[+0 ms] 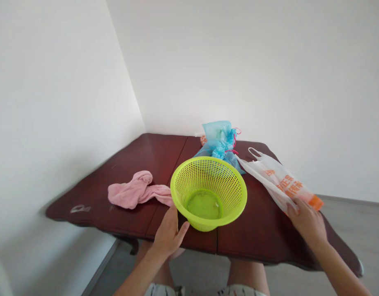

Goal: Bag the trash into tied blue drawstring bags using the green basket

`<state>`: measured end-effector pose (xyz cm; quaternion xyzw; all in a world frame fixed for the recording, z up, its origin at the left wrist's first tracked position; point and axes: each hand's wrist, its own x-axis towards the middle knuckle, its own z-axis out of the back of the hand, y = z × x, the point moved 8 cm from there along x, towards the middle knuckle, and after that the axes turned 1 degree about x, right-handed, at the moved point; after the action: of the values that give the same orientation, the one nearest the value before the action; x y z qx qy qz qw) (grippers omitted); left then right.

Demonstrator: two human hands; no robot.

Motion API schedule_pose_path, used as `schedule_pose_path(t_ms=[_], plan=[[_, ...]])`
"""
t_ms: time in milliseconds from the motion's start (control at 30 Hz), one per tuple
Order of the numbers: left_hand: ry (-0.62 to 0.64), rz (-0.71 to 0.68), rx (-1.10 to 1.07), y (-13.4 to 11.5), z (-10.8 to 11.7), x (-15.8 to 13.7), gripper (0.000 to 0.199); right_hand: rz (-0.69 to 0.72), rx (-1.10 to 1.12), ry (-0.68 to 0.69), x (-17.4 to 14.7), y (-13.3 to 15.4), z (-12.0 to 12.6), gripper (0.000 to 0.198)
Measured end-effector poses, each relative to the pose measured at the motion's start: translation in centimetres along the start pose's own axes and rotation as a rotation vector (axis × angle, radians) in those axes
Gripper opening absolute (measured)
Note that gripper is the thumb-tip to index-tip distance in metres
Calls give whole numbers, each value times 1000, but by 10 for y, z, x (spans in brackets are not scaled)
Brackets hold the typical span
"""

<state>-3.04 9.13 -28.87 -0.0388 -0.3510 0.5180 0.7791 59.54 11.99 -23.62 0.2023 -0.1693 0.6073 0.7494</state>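
A lime-green plastic basket (209,222) with perforated sides stands upright near the table's front edge. Its bottom looks bare apart from a few specks. My left hand (170,231) is beside its lower left rim, thumb spread away from the fingers; whether the fingertips touch the basket is hard to see. At the right, my right hand (308,224) pinches the near edge of a white plastic bag (271,174) with orange print, which lies flattened with its handles pointing away. A crumpled pink cloth (130,193) lies left of the basket.
Behind the basket sit blue plastic bags (218,133) tied with pink string. A small orange-patterned item (203,140) shows beside them. The dark red wooden table (158,154) has a wavy edge. White walls (253,61) stand behind and left.
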Motion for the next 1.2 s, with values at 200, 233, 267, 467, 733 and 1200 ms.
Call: schedule_pose_path(t_ms=[200,233,267,467,733,1200], plan=[[-3,21,-11,3,0,-1,83,-70,117,-39,1,1,14,43],[2,25,-13,3,0,-2,83,-94,139,-52,1,0,19,43],[6,27,-15,4,-1,-2,83,-116,159,-64,1,-1,24,43],[21,27,-24,1,0,1,83,-204,233,-99,-6,-2,50,47],[11,28,-39,0,1,1,85,-229,288,-172,-26,-2,53,47],[74,56,-93,-16,11,10,90,-393,338,-134,-55,-8,25,59]])
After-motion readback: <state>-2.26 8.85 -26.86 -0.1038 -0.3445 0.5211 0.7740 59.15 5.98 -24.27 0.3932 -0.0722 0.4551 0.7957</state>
